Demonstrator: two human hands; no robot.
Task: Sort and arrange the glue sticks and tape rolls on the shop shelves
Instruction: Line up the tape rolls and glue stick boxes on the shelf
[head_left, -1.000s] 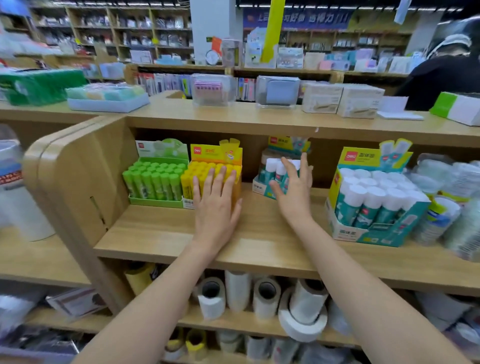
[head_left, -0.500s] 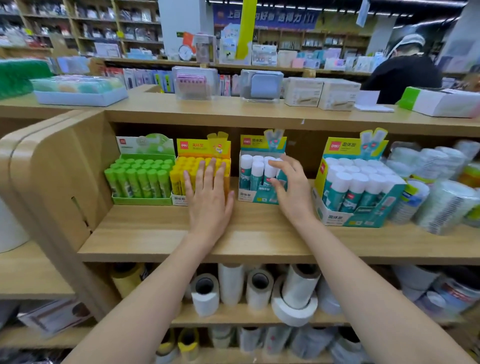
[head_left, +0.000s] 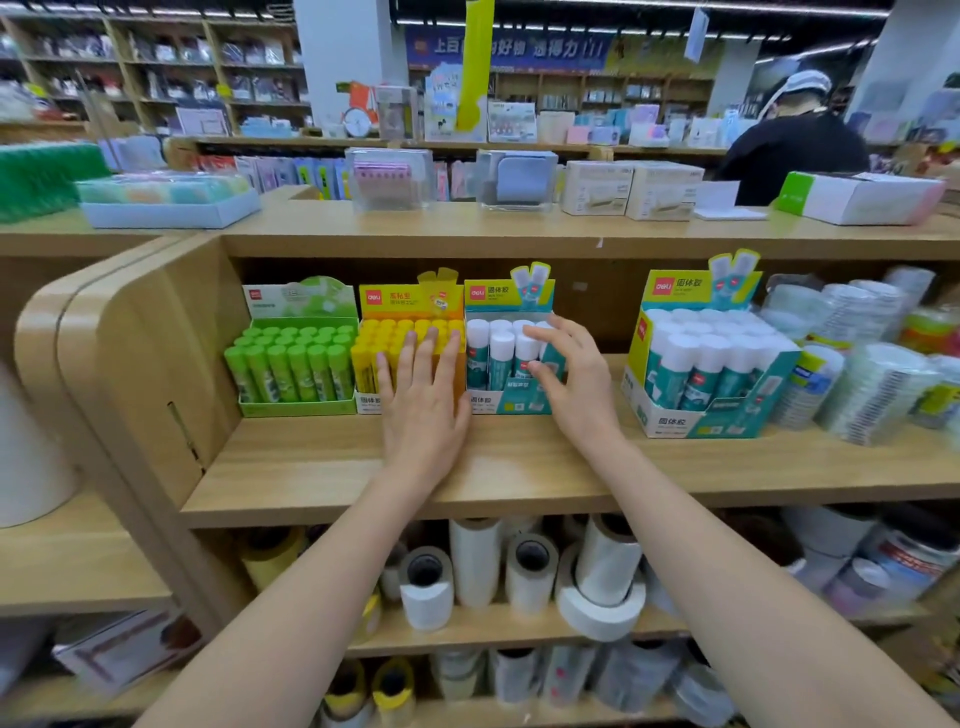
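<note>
On the wooden shelf (head_left: 322, 467) stand display boxes of glue sticks side by side: a green box (head_left: 291, 364), a yellow box (head_left: 395, 322) and a small teal box (head_left: 498, 364) with white caps. My left hand (head_left: 421, 410) presses flat against the yellow box's front, fingers straight. My right hand (head_left: 571, 384) holds the small teal box at its right front corner, fingers curled over the caps, thumb on its front. A larger teal glue stick box (head_left: 706, 374) stands apart to the right. Tape rolls (head_left: 602, 577) fill the shelf below.
Wrapped stacks of clear tape (head_left: 872, 374) crowd the shelf's right end. The top shelf carries trays and boxes (head_left: 166, 200). A person in black (head_left: 789, 150) stands behind the counter at the back right. A curved wooden side panel (head_left: 119, 338) closes the left.
The small teal box has slid left and now stands flush against the yellow box. My right hand moved with it; my left hand stayed on the yellow box.
</note>
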